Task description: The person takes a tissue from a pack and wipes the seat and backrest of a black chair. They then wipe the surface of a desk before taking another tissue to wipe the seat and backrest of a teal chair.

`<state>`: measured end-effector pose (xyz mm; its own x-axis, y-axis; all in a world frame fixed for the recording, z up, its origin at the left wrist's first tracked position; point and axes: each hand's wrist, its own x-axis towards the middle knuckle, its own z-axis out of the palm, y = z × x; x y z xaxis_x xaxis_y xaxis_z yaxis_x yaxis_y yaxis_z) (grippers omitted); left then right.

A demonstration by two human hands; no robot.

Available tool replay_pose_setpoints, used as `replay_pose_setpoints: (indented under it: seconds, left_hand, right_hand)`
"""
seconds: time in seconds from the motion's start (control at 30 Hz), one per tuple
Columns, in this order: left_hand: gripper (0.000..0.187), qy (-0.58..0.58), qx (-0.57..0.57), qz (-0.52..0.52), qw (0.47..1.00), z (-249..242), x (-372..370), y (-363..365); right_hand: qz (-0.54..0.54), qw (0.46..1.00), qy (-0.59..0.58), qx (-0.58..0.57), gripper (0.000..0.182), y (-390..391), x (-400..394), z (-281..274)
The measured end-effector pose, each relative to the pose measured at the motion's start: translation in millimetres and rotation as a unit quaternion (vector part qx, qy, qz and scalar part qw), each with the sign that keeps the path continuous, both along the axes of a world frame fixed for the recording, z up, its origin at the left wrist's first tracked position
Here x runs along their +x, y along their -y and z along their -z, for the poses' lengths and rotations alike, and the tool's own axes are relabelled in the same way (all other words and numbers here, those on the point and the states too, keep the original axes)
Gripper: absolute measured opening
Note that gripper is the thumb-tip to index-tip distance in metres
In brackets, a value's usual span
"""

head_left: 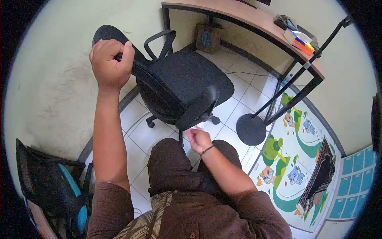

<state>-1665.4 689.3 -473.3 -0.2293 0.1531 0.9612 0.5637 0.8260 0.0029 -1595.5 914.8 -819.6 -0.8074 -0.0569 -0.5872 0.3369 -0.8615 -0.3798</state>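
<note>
My left hand (110, 63) is closed over the top of the black office chair's backrest (107, 34), its fingers curled round the edge. The chair (191, 75) stands turned sideways, its seat to the right of the backrest. Low in front of the near armrest (199, 107), my right hand (199, 140) is closed with its fingertips pinched together. A small white piece (200, 125), like tissue or cloth, shows at those fingertips, partly hidden by the hand. A dark band circles the right wrist.
A long desk (238, 18) runs along the back wall, with boxes (300, 42) at its right end. A black stand with a round base (251, 130) stands right of the chair. A cartoon mat (286, 159) covers the right floor. Another chair (51, 179) is at lower left.
</note>
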Motion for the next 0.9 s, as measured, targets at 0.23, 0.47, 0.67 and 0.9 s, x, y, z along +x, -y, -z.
replay_pose_setpoints:
  seconds: [0.23,0.47,0.67,0.9]
  left_hand:
    - [0.027,-0.03,-0.013,-0.004,0.999,2.9,-0.3,-3.4]
    - [0.027,-0.037,-0.022,-0.012,0.999,1.3,2.9,-7.5]
    - [0.026,-0.025,-0.014,-0.003,1.0,1.7,6.0,-11.4]
    - [0.026,-0.035,-0.018,-0.017,0.999,1.8,5.0,-15.5]
  right_hand:
    - [-0.169,0.965,-0.081,-0.182,0.023,17.1,37.3,-97.4]
    - [0.086,0.61,-0.379,0.691,0.028,-62.8,2.2,-180.0]
    - [0.161,0.335,-0.358,0.856,0.027,-82.6,-26.0,-186.6]
    - [-0.055,0.178,-0.476,0.86,0.006,-31.3,32.2,-123.2]
